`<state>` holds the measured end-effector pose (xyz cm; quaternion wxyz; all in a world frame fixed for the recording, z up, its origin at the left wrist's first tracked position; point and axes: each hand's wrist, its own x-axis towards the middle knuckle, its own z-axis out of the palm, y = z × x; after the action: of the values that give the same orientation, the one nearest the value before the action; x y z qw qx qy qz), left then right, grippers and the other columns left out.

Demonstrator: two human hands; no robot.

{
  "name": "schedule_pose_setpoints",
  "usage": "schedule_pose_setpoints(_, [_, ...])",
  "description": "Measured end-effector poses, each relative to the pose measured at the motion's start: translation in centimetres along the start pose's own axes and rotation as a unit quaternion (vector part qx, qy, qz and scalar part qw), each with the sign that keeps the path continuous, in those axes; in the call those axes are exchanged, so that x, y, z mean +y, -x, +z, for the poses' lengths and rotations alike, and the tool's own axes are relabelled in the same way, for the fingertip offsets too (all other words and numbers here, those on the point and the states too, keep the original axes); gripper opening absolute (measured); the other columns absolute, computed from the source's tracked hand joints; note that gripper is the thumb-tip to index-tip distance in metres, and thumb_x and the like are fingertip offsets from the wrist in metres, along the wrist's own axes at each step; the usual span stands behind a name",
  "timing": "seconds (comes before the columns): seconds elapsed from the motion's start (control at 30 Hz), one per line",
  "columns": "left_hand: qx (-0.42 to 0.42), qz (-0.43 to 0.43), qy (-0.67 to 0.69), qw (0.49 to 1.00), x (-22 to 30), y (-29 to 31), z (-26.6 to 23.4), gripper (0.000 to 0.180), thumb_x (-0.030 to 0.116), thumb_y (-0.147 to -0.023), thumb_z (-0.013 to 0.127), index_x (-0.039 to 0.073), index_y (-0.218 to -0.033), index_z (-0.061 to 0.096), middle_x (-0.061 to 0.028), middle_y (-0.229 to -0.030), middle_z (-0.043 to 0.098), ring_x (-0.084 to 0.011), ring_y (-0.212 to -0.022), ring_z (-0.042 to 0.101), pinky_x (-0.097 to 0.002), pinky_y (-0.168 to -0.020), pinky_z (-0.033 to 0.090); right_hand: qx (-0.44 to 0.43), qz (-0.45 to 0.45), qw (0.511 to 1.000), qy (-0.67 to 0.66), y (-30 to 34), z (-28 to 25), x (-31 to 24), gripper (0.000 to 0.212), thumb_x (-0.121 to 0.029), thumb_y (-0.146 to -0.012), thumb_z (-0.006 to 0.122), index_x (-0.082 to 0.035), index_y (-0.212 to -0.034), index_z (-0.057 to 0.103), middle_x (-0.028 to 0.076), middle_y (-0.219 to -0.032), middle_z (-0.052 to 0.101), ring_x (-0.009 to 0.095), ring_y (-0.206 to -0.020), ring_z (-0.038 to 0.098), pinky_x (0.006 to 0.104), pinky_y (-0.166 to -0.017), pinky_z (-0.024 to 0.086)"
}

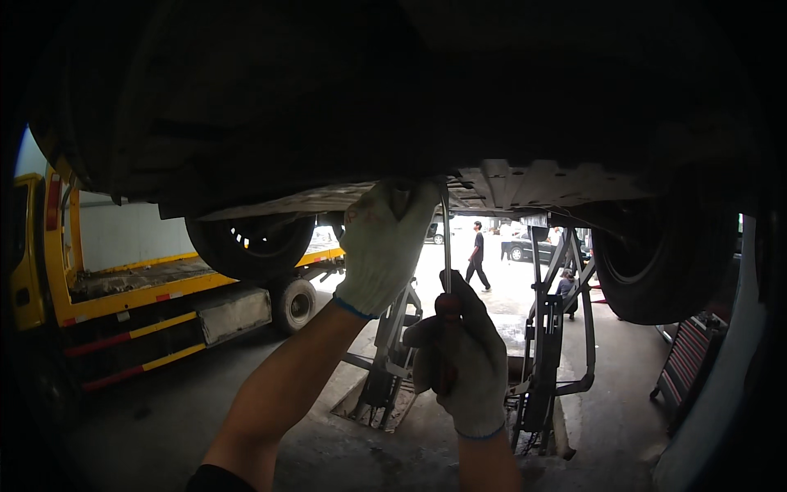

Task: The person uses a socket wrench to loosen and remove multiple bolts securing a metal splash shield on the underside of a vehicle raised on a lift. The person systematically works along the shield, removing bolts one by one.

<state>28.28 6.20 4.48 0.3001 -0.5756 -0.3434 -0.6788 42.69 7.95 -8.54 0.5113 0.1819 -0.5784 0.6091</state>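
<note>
White-gloved, the right hand [469, 361] clasps its grip round a red-handled screwdriver [448, 308] just right of centre — slim metal shaft upright below the ridged underbody [525, 182]. The left hand [385, 246], centre: shadowed grip, cannot tell. Open room flanks both forearms [287, 381].

Yellow truck [139, 302], tool cabinet [690, 361]
</note>
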Motion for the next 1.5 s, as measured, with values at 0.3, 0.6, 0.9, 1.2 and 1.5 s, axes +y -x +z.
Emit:
schedule_pose_setpoints(0.3, [-0.011, 0.034, -0.058, 0.998, 0.4, 0.0, -0.2, 0.043, 0.035, -0.093, 0.066, 0.008, -0.061, 0.056, 0.0035, -0.051, 0.049, -0.0057, -0.045, 0.043, -0.0264, -0.047, 0.033, -0.015, -0.018, 0.998, -0.051, -0.5, -0.2, 1.0, 0.06, -0.022, -0.1, 0.054, -0.002, -0.154, 0.038, 0.017, -0.097, 0.075, 0.016, -0.056, 0.066, 0.0246, -0.045, 0.048])
schedule_pose_setpoints(0.6, [-0.022, 0.001, -0.038, 0.999, 1.6, 0.4, -0.4, 0.04, 0.037, -0.093, 0.066, 0.006, -0.068, 0.061, 0.0007, -0.055, 0.055, -0.0077, -0.047, 0.048, -0.0276, -0.048, 0.037, -0.035, -0.029, 0.996, -0.082, -0.7, -0.5, 1.9, 0.06, -0.022, -0.101, 0.054, -0.001, -0.154, 0.037, 0.021, -0.099, 0.073, 0.018, -0.054, 0.066, 0.0265, -0.043, 0.05])
schedule_pose_setpoints(0.9, [-0.001, -0.136, -0.057, 0.989, 4.6, 1.0, -1.2, 0.041, 0.038, -0.092, 0.066, 0.002, -0.073, 0.061, -0.0018, -0.055, 0.054, -0.0099, -0.049, 0.052, -0.0301, -0.051, 0.044, 0.016, -0.007, 0.996, -0.09, 0.0, 1.3, 1.9, 0.047, -0.023, -0.105, 0.052, -0.008, -0.149, 0.044, 0.016, -0.093, 0.073, 0.019, -0.055, 0.064, 0.0292, -0.048, 0.052])
schedule_pose_setpoints(1.2, [-0.002, 0.15, -0.286, 0.946, 1.1, 1.0, -1.5, 0.017, 0.006, -0.087, 0.068, 0.011, -0.103, 0.066, -0.0044, -0.077, 0.06, -0.0163, -0.061, 0.059, -0.032, -0.055, 0.048, 0.021, -0.045, 0.994, -0.098, -0.2, 2.7, 2.5, 0.05, -0.015, -0.103, 0.051, -0.001, -0.151, 0.039, 0.015, -0.102, 0.068, 0.019, -0.075, 0.07, 0.0295, -0.055, 0.055])
schedule_pose_setpoints(1.5, [-0.015, 0.218, -0.406, 0.887, 2.1, 0.5, -1.4, 0.035, 0.003, -0.082, 0.071, 0.014, -0.114, 0.064, -0.0095, -0.094, 0.063, -0.0249, -0.081, 0.065, -0.0374, -0.061, 0.051, 0.024, -0.06, 0.996, -0.061, -0.8, 2.9, 2.7, 0.056, -0.009, -0.1, 0.053, 0.003, -0.152, 0.037, 0.007, -0.116, 0.059, 0.018, -0.091, 0.07, 0.0286, -0.068, 0.058])
